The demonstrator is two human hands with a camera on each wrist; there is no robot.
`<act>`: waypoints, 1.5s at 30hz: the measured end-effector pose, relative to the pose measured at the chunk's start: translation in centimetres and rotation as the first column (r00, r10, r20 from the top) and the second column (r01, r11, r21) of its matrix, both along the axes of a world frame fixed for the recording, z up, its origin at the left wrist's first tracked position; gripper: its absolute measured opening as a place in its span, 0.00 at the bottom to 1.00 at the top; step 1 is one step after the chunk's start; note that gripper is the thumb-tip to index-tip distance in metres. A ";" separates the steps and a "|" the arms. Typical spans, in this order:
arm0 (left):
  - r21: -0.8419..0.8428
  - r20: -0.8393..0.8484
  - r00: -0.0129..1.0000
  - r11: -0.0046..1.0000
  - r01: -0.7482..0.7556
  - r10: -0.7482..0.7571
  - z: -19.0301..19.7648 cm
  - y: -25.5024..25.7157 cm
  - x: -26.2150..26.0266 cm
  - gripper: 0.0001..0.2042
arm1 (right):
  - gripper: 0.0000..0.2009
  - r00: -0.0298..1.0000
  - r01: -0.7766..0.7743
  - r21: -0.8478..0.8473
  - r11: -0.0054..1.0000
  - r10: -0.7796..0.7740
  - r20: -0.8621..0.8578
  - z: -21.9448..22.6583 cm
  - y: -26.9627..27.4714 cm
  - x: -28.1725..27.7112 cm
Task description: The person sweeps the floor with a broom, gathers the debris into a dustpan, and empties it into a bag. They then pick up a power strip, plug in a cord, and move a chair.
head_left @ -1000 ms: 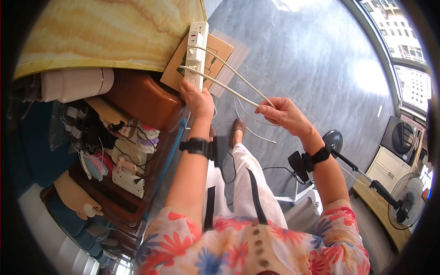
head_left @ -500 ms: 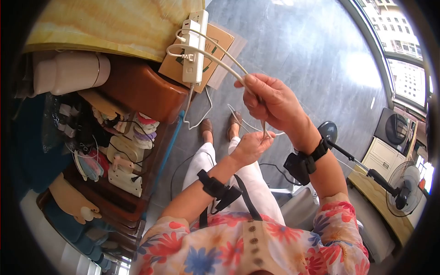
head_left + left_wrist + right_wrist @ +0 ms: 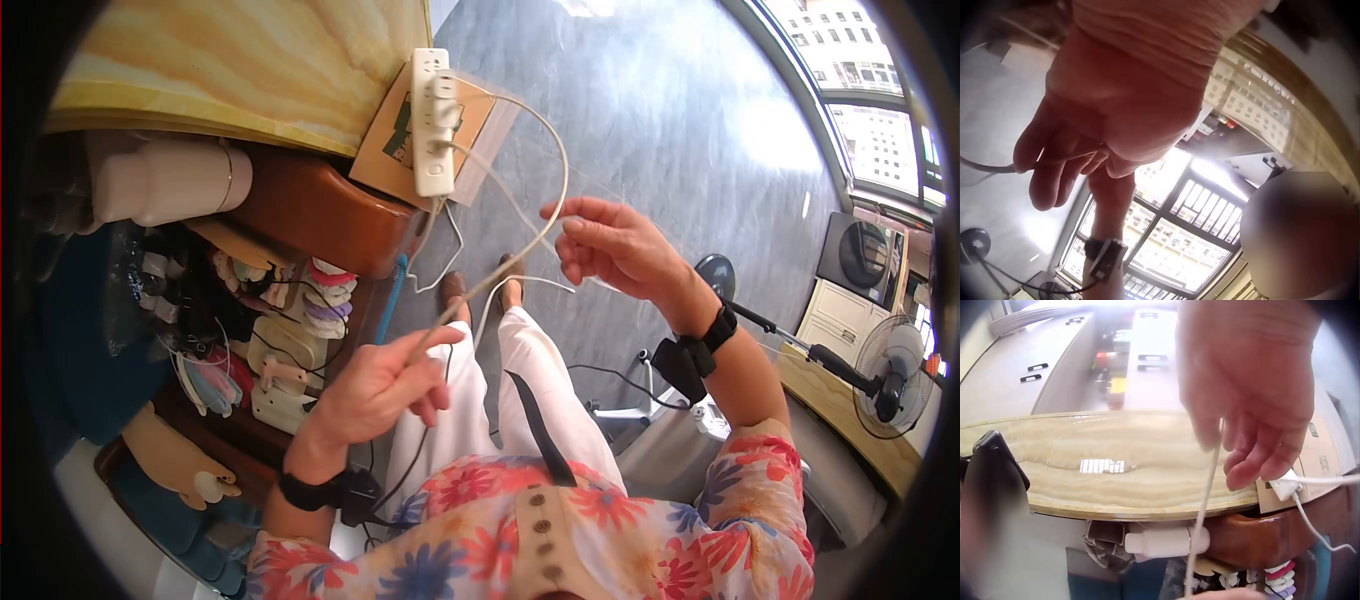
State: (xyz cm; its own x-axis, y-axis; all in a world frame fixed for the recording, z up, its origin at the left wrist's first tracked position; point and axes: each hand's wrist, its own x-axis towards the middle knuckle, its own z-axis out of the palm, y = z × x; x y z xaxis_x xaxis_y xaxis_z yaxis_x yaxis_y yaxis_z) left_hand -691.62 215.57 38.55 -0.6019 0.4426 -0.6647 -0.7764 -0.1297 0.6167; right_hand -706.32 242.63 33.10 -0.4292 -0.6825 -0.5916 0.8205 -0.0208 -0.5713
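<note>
A white cable [image 3: 565, 168] arcs out from a white power strip [image 3: 434, 178], past my right fingertips and down to my left hand. My left hand [image 3: 385, 390] grips the cable between thumb and fingers, low on the left above the legs. At the right, my right hand [image 3: 622, 250] pinches the cable lightly, its other fingers loosely curled. In the right wrist view the cable [image 3: 1201, 515] runs down from between thumb and index finger. Plugs sit in the strip, which lies on a cardboard box [image 3: 372, 165]; a second white cable also leaves it.
A marble-patterned tabletop [image 3: 240, 70] fills the upper left. Below it are a pink bottle [image 3: 180, 182], a brown wooden armrest [image 3: 310, 215] and assorted small goods. A fan [image 3: 890, 380] stands at the far right. Grey floor [image 3: 680, 110] extends beyond the feet.
My left hand left the power strip, came to the cable beside my right hand, then drew down and left with it. The cable between strip and hands now makes a wider loop.
</note>
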 end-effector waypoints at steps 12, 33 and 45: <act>-0.239 -0.389 0.862 0.868 -0.436 0.326 4.3 -5.6 2.0 0.13 | 0.29 0.883 0.281 0.461 0.842 -0.038 -0.468 -14.4 -2.1 -3.3; 0.159 -0.579 0.416 0.597 -0.786 0.701 7.2 -10.9 6.4 0.09 | 0.11 0.286 0.197 0.622 0.758 0.562 -0.776 -7.8 -14.1 -6.0; 0.131 -0.525 0.623 0.778 -0.614 0.580 6.1 -8.1 6.6 0.15 | 0.11 0.225 0.051 0.789 0.612 0.763 -0.607 -12.7 -11.3 -8.7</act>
